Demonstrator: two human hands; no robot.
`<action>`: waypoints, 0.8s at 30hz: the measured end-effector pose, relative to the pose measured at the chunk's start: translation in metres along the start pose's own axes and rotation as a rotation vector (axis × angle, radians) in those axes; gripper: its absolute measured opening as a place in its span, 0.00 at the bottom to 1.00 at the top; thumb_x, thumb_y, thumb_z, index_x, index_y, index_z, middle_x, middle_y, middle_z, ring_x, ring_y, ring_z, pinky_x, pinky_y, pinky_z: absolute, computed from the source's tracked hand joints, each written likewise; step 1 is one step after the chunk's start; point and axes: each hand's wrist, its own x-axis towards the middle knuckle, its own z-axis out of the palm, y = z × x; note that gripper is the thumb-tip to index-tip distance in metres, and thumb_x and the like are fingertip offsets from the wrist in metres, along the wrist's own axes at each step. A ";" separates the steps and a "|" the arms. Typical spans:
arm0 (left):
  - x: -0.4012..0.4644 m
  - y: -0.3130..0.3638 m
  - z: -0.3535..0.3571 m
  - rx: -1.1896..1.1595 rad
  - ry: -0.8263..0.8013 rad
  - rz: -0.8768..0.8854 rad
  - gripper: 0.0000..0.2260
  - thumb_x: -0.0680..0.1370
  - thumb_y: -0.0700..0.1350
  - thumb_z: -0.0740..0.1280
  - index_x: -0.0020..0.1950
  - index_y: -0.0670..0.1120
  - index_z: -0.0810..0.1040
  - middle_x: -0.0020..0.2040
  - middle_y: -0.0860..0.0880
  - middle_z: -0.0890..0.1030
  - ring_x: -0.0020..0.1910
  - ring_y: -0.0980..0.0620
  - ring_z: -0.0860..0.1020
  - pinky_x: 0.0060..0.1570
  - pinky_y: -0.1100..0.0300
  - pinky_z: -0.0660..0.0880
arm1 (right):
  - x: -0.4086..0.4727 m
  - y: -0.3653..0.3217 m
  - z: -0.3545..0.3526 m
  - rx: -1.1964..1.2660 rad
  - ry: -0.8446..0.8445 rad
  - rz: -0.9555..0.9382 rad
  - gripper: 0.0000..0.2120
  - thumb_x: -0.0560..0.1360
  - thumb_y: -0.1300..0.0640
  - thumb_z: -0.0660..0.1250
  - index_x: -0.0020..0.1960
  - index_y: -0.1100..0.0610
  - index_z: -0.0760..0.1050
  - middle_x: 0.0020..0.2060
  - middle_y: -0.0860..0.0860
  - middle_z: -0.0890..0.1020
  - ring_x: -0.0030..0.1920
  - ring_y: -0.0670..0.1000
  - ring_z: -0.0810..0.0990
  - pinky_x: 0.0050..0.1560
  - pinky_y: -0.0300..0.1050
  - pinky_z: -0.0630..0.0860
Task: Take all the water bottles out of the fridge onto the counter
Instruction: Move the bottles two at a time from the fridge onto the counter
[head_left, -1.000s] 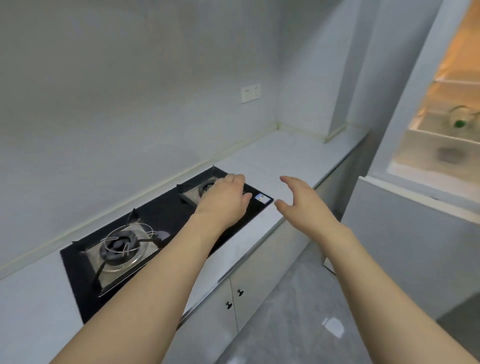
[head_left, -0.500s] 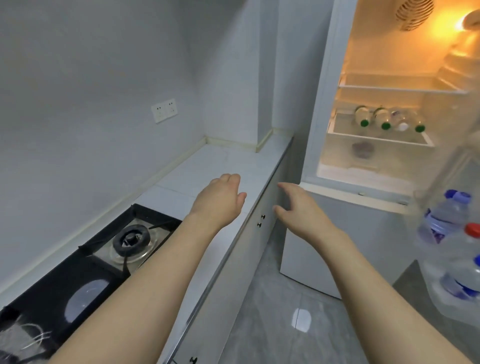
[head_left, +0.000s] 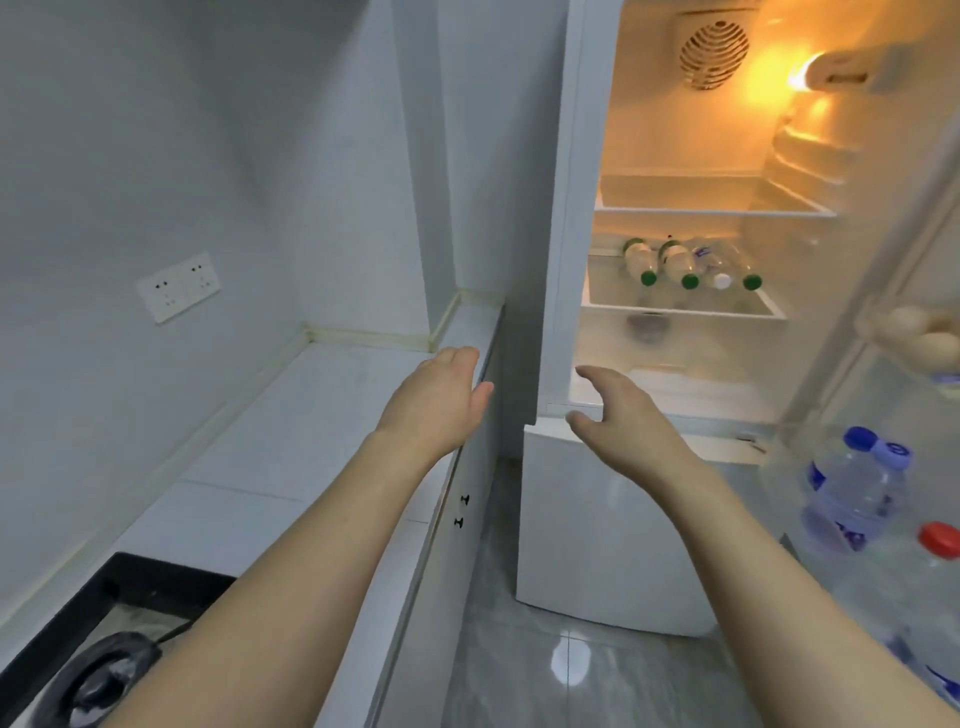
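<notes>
Both hands, the left hand (head_left: 441, 395) and right hand (head_left: 623, 421), reach empty with fingers loosely spread toward the open fridge (head_left: 561, 208), where water bottles (head_left: 685, 262) lie on the middle shelf's front edge, the counter (head_left: 322, 415) bare, a grasp seemingly next.

The fridge (head_left: 566, 208) is showing white outside and glowing amber inside; the lying bottles (head_left: 675, 262) are wearing green caps, one white; the near-right door bottles (head_left: 852, 493) blue and red.
</notes>
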 end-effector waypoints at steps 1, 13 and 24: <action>0.016 0.009 0.007 -0.015 -0.015 0.028 0.18 0.83 0.50 0.57 0.70 0.42 0.68 0.68 0.43 0.73 0.64 0.44 0.72 0.59 0.51 0.70 | 0.008 0.012 -0.006 0.003 0.013 0.032 0.27 0.79 0.55 0.63 0.76 0.54 0.61 0.75 0.49 0.64 0.74 0.50 0.63 0.72 0.44 0.59; 0.176 0.101 0.080 -0.139 -0.110 0.156 0.18 0.82 0.50 0.58 0.68 0.42 0.69 0.63 0.43 0.76 0.59 0.43 0.75 0.56 0.50 0.74 | 0.116 0.130 -0.059 0.038 0.111 0.209 0.27 0.78 0.56 0.64 0.75 0.56 0.63 0.72 0.51 0.68 0.72 0.51 0.65 0.69 0.42 0.61; 0.312 0.152 0.132 -0.318 -0.184 0.055 0.21 0.81 0.54 0.61 0.71 0.47 0.69 0.67 0.48 0.76 0.62 0.48 0.76 0.53 0.59 0.70 | 0.213 0.206 -0.105 0.182 0.242 0.282 0.18 0.78 0.61 0.64 0.67 0.55 0.73 0.64 0.52 0.75 0.64 0.52 0.73 0.55 0.37 0.63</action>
